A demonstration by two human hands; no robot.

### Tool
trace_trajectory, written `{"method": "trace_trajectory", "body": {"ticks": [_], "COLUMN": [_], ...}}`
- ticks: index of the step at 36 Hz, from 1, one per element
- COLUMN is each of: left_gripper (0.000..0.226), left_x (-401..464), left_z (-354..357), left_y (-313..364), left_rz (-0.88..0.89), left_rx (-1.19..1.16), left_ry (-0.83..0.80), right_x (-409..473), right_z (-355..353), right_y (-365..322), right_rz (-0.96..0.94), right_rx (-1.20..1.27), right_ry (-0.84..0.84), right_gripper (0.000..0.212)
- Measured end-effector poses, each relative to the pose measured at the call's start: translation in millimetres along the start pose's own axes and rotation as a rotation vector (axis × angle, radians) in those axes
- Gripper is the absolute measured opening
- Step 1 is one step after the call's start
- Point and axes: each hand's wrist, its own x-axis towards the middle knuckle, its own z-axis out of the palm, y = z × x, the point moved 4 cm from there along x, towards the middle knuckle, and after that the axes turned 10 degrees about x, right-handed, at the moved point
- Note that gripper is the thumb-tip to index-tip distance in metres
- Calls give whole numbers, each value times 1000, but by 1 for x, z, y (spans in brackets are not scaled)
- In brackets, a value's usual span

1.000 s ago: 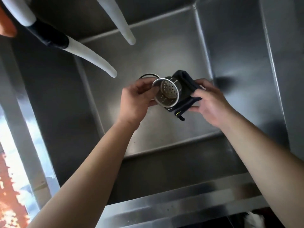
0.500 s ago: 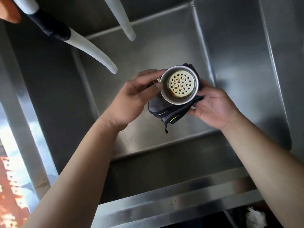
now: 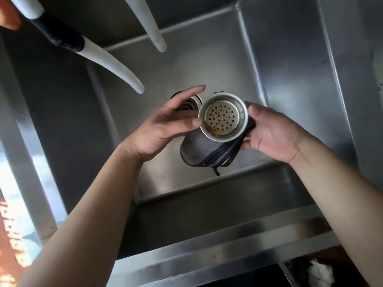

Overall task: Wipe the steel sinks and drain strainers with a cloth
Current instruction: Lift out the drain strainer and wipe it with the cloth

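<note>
Head view: strainer (image 3: 223, 119) mid-basin, walls well apart.

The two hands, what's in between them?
In the head view, the steel strainer and dark cloth sit between the left hand and right hand.

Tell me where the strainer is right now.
Head view, centre: the strainer is held above the sink, between the left hand and right hand, on the cloth.
</note>
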Motion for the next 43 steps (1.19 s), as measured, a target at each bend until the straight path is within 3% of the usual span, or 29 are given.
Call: {"method": "trace_trajectory", "body": {"ticks": [2, 8, 16, 21, 26, 28, 33, 37, 43], "left_gripper": [74, 75, 70, 60, 27, 26, 53, 39, 35], "left_x": [-1, -4, -12, -16, -16, -22, -43, -46, -39], "left_z": [1, 14, 13, 13, 27, 36, 33, 46, 26], "left_y": [-7, -21, -28, -24, -49, -64, -83, -103, -103], "left_rz": [-37, -78, 26, 92, -253, -355, -283, -489, -403], "left_rx": [-52, -197, -155, -201, -153, -155, -270, -323, -273], "left_ry": [-9, -77, 44, 100, 209, 241, 182, 306, 366], "right_x": [-2, -8, -16, -15, -4, -4, -12, -5, 16], "right_z": [-1, 3, 19, 21, 12, 8, -1, 0, 4], "right_y": [-2, -6, -20, -26, 2, 18, 34, 62, 45], "right_rz": [-20, -57, -158, -172, 55, 140, 117, 217, 155], "right_rx": [-47, -138, -284, -309, -235, -212, -187, -172, -251], "right_ry": [51, 109, 8, 76, 281, 351, 252, 431, 428], "right_gripper": [80, 54, 44, 37, 23, 17, 30, 9, 15]}}
